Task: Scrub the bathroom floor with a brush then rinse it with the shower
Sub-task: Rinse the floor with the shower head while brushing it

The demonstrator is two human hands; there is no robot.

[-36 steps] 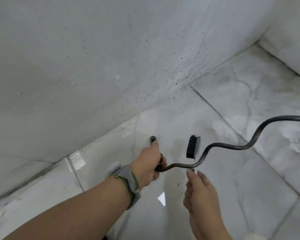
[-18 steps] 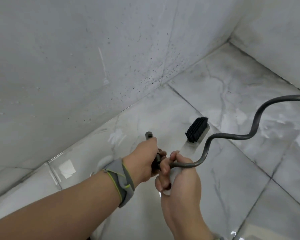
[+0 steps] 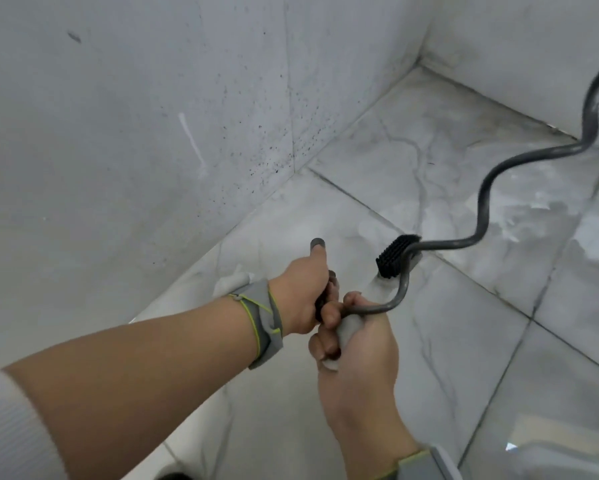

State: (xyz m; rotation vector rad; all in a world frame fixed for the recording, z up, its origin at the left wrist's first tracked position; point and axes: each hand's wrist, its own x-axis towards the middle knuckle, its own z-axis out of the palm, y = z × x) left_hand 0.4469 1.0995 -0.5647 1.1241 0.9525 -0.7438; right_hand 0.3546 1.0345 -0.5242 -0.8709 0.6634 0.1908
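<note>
My left hand (image 3: pixel 299 296) grips the dark shower handle (image 3: pixel 318 243), whose round end sticks out past my knuckles toward the wall. Its dark hose (image 3: pixel 483 199) snakes away to the right and up the far wall. My right hand (image 3: pixel 356 355) holds the pale grey handle of the brush (image 3: pixel 396 254), with the hose passing across its fingers. The black bristle head lies over the floor just beyond my hands, crossed by the hose. The marble floor (image 3: pixel 447 323) is wet, with white foam patches on the right.
A pale tiled wall (image 3: pixel 135 150), speckled with dark spots near its base, runs along the left. A second wall (image 3: pixel 519 46) closes the corner at the far right. Grey bands sit on both wrists. A bright reflection shows at the lower right.
My right hand has closed round the brush handle next to the left hand. The view has swung right, bringing the corner and more hose into sight.
</note>
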